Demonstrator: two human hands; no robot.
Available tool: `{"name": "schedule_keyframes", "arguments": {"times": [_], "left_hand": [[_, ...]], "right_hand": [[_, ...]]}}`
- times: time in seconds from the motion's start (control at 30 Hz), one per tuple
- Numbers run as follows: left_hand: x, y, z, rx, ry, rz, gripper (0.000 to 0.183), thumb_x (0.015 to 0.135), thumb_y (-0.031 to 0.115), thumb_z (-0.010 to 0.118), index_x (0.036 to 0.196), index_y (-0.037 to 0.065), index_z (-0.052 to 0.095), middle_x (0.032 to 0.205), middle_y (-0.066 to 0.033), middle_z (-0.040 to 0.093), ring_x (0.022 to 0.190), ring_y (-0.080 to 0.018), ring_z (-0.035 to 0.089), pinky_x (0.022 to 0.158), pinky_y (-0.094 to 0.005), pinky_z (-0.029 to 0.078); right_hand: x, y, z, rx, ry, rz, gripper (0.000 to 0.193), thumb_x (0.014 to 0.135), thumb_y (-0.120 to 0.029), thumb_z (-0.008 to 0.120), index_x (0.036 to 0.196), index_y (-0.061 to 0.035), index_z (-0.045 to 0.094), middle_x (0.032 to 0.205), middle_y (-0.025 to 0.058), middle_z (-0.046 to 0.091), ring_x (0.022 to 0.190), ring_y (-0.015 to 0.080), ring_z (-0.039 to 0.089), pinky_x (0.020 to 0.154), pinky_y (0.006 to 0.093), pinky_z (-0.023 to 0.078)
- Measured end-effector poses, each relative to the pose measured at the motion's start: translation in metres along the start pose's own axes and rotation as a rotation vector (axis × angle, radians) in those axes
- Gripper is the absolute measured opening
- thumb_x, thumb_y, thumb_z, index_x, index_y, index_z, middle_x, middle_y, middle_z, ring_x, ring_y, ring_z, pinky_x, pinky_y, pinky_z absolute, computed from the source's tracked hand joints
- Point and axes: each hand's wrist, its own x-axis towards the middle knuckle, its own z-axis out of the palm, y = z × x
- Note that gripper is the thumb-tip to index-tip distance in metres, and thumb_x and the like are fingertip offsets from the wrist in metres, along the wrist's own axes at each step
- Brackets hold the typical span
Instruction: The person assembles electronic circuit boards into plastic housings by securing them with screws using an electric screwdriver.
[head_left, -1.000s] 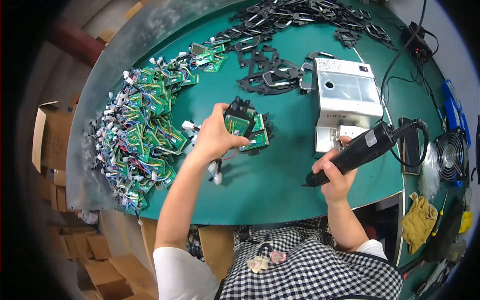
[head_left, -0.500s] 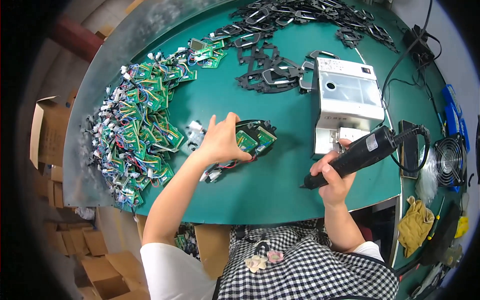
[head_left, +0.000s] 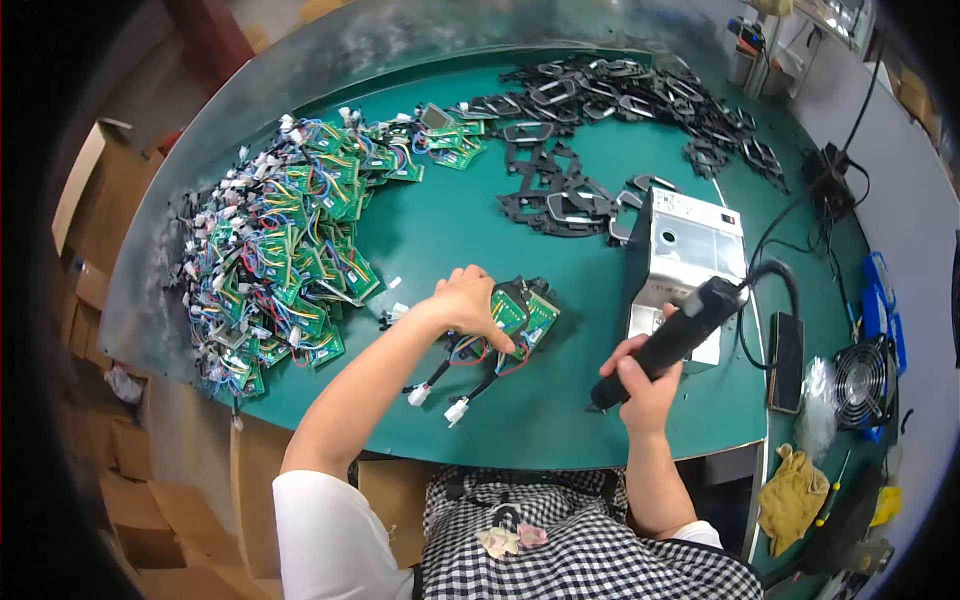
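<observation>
One circuit-board assembly [head_left: 540,320] at the near middle of the green bench [head_left: 440,215]; I count two green boards on it and two white plugs trailing to the near side. One black handheld tool [head_left: 675,338] to the right, one silver box [head_left: 692,245] beyond it. Heaped wired boards [head_left: 300,250] at left and heaped black frames [head_left: 640,95] at far right overlap too much for me to count. The left hand [head_left: 465,308] covers the assembly's left end; the box's near part is partly behind the tool. Left hand clamped on the assembly, thumb along the near side, forearm slanting in from near left. Right hand [head_left: 645,388] wrapped round the tool, its tip angled down-left, clear of the boards.
</observation>
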Motion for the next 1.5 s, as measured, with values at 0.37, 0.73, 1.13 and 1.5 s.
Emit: {"name": "schedule_keyframes", "arguments": {"times": [0.37, 0.73, 1.13, 1.5], "left_hand": [[-0.058, 0.018, 0.013, -0.412, 0.223, -0.125, 0.082, 0.053, 0.024, 0.081, 0.118, 0.0, 0.037, 0.11, -0.0195, 0.054, 0.106, -0.0336, 0.051, 0.091, -0.0379, 0.04], [-0.088, 0.009, 0.045, -0.585, 0.361, 0.069, 0.093, 0.048, 0.016, 0.082, 0.126, 0.0, 0.035, 0.123, -0.0157, 0.043, 0.117, -0.0308, 0.041, 0.098, -0.0365, 0.036], [-0.093, 0.012, 0.049, -0.333, 0.456, 0.1, 0.086, 0.053, 0.026, 0.079, 0.124, 0.001, 0.037, 0.104, -0.0173, 0.053, 0.099, -0.0354, 0.052, 0.086, -0.0434, 0.042], [-0.125, -0.014, 0.064, -0.461, 0.566, 0.097, 0.081, 0.054, 0.016, 0.074, 0.124, 0.005, 0.035, 0.107, -0.0172, 0.05, 0.099, -0.035, 0.052, 0.082, -0.041, 0.045]], "right_hand": [[0.021, 0.034, 0.034, -0.996, -0.197, 0.119, 0.076, 0.077, -0.004, 0.055, 0.14, -0.0032, 0.013, 0.125, 0.0253, 0.038, 0.112, 0.0366, 0.041, 0.096, 0.0357, 0.033], [0.003, 0.075, 0.081, 0.138, 0.02, 0.424, 0.038, 0.091, -0.023, 0.045, 0.123, -0.0026, 0.048, 0.112, 0.0094, 0.053, 0.103, 0.017, 0.05, 0.089, 0.0316, 0.041], [-0.008, 0.067, 0.093, -0.871, -0.179, -0.4, 0.033, 0.073, -0.015, 0.062, 0.102, -0.0013, 0.059, 0.104, 0.0148, 0.056, 0.1, 0.0295, 0.053, 0.089, 0.0368, 0.039], [-0.025, 0.077, 0.111, -0.426, -0.265, -0.192, 0.052, 0.082, -0.013, 0.06, 0.128, 0.0028, 0.04, 0.12, 0.0101, 0.048, 0.106, 0.0178, 0.049, 0.092, 0.0287, 0.038]]}}
